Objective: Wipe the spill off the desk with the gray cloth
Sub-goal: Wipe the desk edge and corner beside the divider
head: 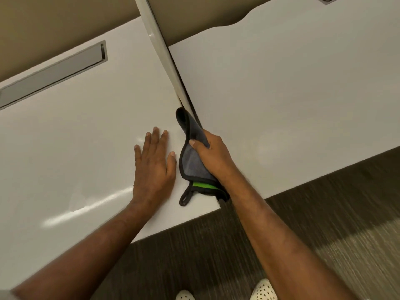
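The person is standing at the near corner of a white desk point(86, 131), and both hands are working close to its right edge. The left hand point(154, 167) is lying flat on the desk, palm down, with the fingers stretched out and a little spread, pointing toward 12 o'clock. It is holding nothing; I think it is there to steady the body while the other hand is wiping.

The right hand point(213, 155) is gripping the gray cloth point(191, 163), which is at 3 o'clock from the left hand, just beside it but not touching it. The thumb is pressing on the top side of the cloth and the other fingers are curling around its far side, so the hand is closed on it. The cloth is folded or bunched: one end is rising toward 11 o'clock, near the pale divider point(161, 48) that is running between this desk and the neighbouring desk point(292, 83), and the lower end, with a green strip point(203, 185) and a small black loop point(185, 198), is lying on the desk at the corner, toward 6 o'clock.

A faint wet shine is showing on the surface at 12 o'clock from the left fingertips, but I cannot tell for sure whether this is the spill. The cloth seems placed to sweep that area next.
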### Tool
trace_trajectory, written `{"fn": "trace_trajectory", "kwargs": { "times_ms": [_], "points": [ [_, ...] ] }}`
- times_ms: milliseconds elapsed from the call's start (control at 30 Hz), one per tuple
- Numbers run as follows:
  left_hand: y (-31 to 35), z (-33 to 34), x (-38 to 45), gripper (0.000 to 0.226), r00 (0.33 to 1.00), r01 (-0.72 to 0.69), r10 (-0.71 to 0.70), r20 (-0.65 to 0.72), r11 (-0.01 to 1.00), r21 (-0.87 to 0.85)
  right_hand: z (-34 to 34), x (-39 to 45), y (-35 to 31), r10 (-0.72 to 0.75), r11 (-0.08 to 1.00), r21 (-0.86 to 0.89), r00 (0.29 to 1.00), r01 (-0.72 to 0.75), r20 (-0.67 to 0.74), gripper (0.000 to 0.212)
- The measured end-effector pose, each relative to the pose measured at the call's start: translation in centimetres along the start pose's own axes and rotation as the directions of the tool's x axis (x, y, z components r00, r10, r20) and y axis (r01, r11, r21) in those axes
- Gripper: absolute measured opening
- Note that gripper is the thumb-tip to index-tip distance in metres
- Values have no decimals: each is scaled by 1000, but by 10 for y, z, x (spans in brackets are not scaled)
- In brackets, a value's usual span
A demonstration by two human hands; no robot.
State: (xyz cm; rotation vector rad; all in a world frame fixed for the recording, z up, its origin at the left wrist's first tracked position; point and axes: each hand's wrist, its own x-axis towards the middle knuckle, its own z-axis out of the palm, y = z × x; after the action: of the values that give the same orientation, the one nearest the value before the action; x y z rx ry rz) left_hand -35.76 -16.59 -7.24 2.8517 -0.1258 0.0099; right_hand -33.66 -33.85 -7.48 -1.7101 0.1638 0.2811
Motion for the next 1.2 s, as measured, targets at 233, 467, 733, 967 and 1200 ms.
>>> {"fn": "trace_trajectory", "kwargs": {
  "times_ms": [233,467,733,967,1200],
  "points": [
    [-2,2,-2,62,1000,-11,11,4,1000,12,-13,-96,32,44,997,57,998,-47,40,37],
    [-5,3,-2,62,1000,-23,23,8,999,22,-18,-117,35,88,995,48,995,-90,39,35],
    [-3,0,-3,64,1000,-19,19,11,1000,-5,-15,-74,15,56,998,14,998,-56,33,34],
    [-4,-4,-5,61,997,-83,81,-18,988,-128,-6,-98,22,34,997,-65,997,-39,-65,38],
    [-5,-6,-9,56,977,-212,203,-61,938,-273,9,-135,29,97,992,-58,976,-110,-197,34]
  ]
}}
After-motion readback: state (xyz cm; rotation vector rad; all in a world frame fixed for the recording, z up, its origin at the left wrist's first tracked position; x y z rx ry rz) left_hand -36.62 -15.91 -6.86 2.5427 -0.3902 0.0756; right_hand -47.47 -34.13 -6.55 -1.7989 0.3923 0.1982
